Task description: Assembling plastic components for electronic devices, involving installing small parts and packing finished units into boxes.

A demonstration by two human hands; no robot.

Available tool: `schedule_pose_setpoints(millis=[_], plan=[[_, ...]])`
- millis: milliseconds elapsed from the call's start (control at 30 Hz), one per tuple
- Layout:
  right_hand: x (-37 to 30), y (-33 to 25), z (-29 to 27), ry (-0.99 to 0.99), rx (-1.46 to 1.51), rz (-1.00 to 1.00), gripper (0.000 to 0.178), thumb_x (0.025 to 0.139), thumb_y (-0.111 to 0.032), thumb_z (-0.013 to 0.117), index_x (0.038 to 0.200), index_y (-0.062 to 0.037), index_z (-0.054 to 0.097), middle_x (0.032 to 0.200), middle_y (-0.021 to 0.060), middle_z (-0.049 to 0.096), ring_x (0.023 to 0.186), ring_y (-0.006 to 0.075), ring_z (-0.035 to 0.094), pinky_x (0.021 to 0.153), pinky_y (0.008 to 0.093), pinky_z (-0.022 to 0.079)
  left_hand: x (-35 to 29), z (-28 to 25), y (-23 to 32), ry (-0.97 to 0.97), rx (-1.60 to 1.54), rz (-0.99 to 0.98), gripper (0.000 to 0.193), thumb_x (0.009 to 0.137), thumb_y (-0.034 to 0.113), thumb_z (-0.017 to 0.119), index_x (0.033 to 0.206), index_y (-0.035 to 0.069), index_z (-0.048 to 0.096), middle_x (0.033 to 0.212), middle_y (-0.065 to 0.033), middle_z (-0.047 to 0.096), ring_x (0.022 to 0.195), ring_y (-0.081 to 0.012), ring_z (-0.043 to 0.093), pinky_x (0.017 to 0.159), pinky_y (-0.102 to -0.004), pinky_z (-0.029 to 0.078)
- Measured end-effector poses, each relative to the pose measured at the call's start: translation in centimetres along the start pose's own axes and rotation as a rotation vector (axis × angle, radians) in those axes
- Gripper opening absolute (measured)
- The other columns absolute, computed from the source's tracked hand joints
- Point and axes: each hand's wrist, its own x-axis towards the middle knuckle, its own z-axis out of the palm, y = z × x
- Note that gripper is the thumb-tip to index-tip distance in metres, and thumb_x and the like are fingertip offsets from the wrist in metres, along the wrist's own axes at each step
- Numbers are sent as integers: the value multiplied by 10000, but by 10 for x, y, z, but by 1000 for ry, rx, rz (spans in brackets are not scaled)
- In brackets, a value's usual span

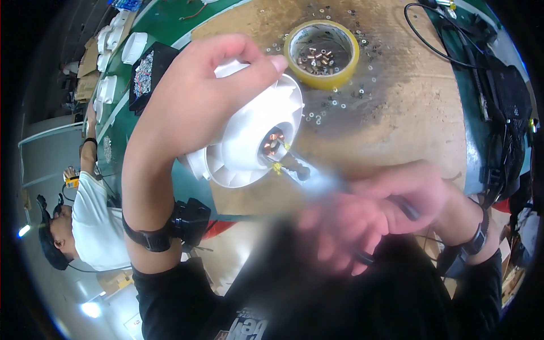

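Note:
My left hand point(198, 102) is closed on the rim of a white plastic fan wheel point(241, 144), holding it tilted above the table. Copper-coloured pieces point(273, 143) show inside the hub opening. A pair of pliers point(303, 171) is gripped in my right hand point(374, 218), with its dark handles between the fingers. The two jaws stand apart, their tips with yellow bits on them at the hub opening. Whether they touch the copper pieces I cannot tell. My right hand is partly blurred.
Beyond the wheel, a yellow tape roll point(349, 67) encloses several small copper bushings point(318, 61) on stained cardboard point(408, 124). Small washers lie scattered around it. At left are a black tray point(160, 56) of metal bits, white plastic parts point(134, 47) and a co-worker point(93, 221). A black cable point(422, 42) curves at far right.

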Motion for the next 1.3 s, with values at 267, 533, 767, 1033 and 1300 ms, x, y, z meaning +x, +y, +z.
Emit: schedule_pose_setpoints(millis=[267, 533, 767, 1033, 1300], plan=[[0, 6, -5, -52, 101, -54, 555, 1033, -375, 383, 1399, 41, 425, 1171, 243, 629, 1027, 317, 667, 866, 407, 568, 2, -1, -7, -20, -60, 12, 243, 956, 289, 627, 955, 46, 636, 789, 42, 608, 731, -28, 548, 630, -201, 425], [5, -3, -11, -65, 131, 9, 671, 1003, -343, 313, 1438, 164, 255, 1232, 311, 564, 1121, 385, 587, 924, 417, 503, 2, 4, 4, -52, -74, -38, 191, 954, 228, 644, 967, 38, 637, 816, 41, 616, 756, -30, 554, 642, -202, 436], [4, -17, 14, 223, -460, 101, 481, 898, -143, 564, 1296, 94, 435, 1085, 232, 618, 1002, 353, 631, 834, 391, 529, -3, 3, 15, -46, 58, -75, 195, 945, 223, 661, 950, 29, 645, 818, 8, 643, 751, -46, 570, 649, -218, 456], [-12, -15, 46, 788, -1456, 50, 314, 821, -177, 603, 1061, 0, 507, 811, 137, 583, 740, 238, 606, 638, 370, 474, 0, 14, 28, 19, 312, 24, 278, 867, 273, 735, 947, 19, 657, 783, -55, 654, 730, -112, 615, 659, -268, 493], [-3, 6, 57, 805, -1395, 4, 242, 844, -176, 521, 966, 33, 518, 812, 181, 617, 791, 311, 639, 700, 395, 512, -9, 24, 26, 126, 322, 101, 294, 826, 251, 732, 948, -6, 660, 795, -91, 668, 740, -131, 629, 682, -288, 500]])
